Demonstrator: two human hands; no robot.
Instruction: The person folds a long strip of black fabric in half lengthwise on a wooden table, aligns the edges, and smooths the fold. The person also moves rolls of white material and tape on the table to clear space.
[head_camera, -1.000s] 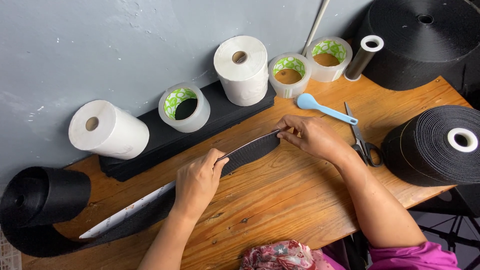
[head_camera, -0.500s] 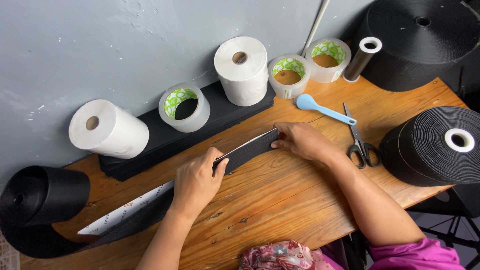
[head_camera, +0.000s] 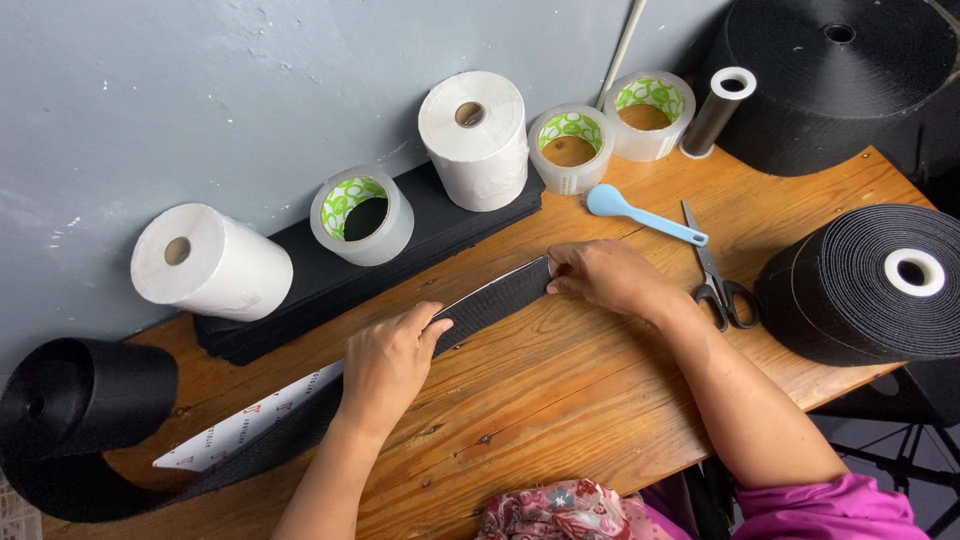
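A black strip (head_camera: 495, 297) lies slantwise across the middle of the bench (head_camera: 560, 400), running from its left end, where white backing (head_camera: 240, 428) shows. The left hand (head_camera: 385, 365) presses flat on the strip, thumb at its edge. The right hand (head_camera: 605, 277) pinches the strip's free end. Scissors (head_camera: 718, 275) and a blue spoon (head_camera: 640, 213) lie just right of that hand. The near edge holds bare wood; rolls (head_camera: 475, 135) line the back edge.
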